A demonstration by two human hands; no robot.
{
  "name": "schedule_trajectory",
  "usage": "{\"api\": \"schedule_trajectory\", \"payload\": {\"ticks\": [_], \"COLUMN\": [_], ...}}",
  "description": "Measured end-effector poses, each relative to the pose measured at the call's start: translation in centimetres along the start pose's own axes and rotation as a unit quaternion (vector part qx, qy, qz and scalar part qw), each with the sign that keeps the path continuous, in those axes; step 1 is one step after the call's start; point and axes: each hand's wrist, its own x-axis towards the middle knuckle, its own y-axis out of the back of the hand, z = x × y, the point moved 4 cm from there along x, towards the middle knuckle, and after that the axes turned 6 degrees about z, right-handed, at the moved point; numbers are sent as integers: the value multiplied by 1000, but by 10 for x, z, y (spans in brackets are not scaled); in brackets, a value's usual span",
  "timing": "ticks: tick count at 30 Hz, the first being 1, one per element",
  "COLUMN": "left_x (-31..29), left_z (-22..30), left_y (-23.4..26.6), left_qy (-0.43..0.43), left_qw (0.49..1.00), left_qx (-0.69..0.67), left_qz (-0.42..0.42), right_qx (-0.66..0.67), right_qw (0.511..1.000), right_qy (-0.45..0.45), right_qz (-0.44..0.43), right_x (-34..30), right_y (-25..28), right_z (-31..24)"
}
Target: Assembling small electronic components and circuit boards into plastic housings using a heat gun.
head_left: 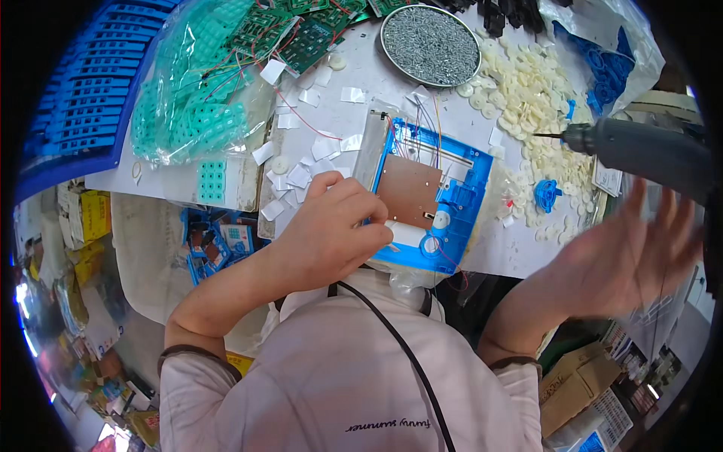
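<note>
1. Blue housing point(468, 215): on the table point(501, 255) directly in front of the person, slightly skewed, open side up. Brown board point(409, 192) sits inside it; thin wires run off its upper end.
2. Left hand point(331, 230): at the housing's lower-left edge. Fingers curled, thumb and fingertips bunched close together. Board is just right of the fingertips, most of the housing beyond them. Can't tell whether they pinch the edge or a small part; the hand blocks the view.
3. Right hand point(621, 252): raised, well right of the housing, motion-blurred. Fingers extended and spread, no grip visible. Housing is well apart from these fingers, to their left.
4. Grey powered screwdriver point(644, 147): just above the right fingertips, bit pointing left. Contact with the fingers: can't tell.
5. Around the housing: loose white squares point(297, 177) left, screws point(431, 45) in a round tray above, pale discs point(523, 94) upper right, small blue part point(547, 196) right.
6. Farther upper left: bagged green keypads point(192, 120), green circuit boards point(316, 41).
</note>
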Motion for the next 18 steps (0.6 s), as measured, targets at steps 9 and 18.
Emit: {"api": "schedule_trajectory", "payload": {"ticks": [9, 18], "left_x": [9, -8], "left_z": [1, 3], "left_y": [-6, -7], "left_qy": [72, 331], "left_qw": [995, 920], "left_qx": [-47, -197], "left_qz": [50, -80], "right_qx": [-84, -66], "right_qw": [899, 914], "right_qy": [-90, -14], "right_qz": [-421, -399], "right_x": [-123, -141], "right_y": [-20, -17], "right_z": [3, 4]}}
